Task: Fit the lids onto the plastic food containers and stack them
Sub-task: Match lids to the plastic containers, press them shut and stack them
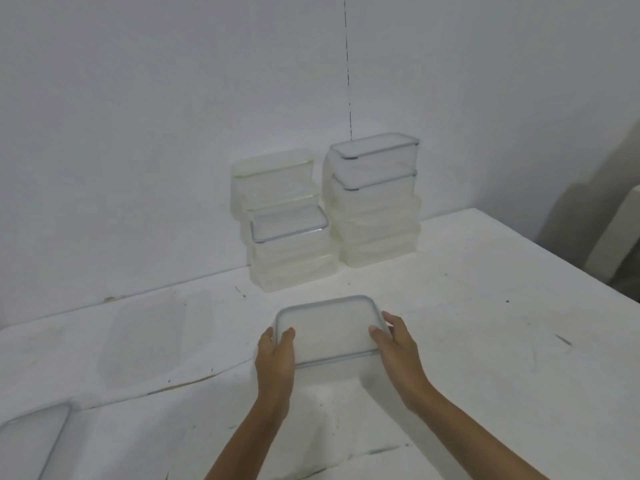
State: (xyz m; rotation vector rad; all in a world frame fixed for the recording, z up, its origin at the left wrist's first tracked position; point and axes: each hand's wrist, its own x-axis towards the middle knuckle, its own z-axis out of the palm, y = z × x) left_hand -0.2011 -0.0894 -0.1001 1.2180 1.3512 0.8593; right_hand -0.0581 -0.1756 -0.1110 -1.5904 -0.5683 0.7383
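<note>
Plain pale wall (138,116) with thin vertical crack (347,71); scuffed white table (485,306); dim light.

A scuffed white table (485,306) abuts a white wall (138,133) bearing a thin dark line (347,64).

White table (502,323), scuffed and speckled; back edge met the wall.
3 stacks of clear containers stood at the back: a left rear stack (270,181), a lower front stack (294,261) directly before it, and the tallest, the right stack (377,223), just beside. 1 lidded container (329,330) sat near the front middle. A grey-rimmed piece (31,441) lay at the near left, cut off by the frame.
</note>
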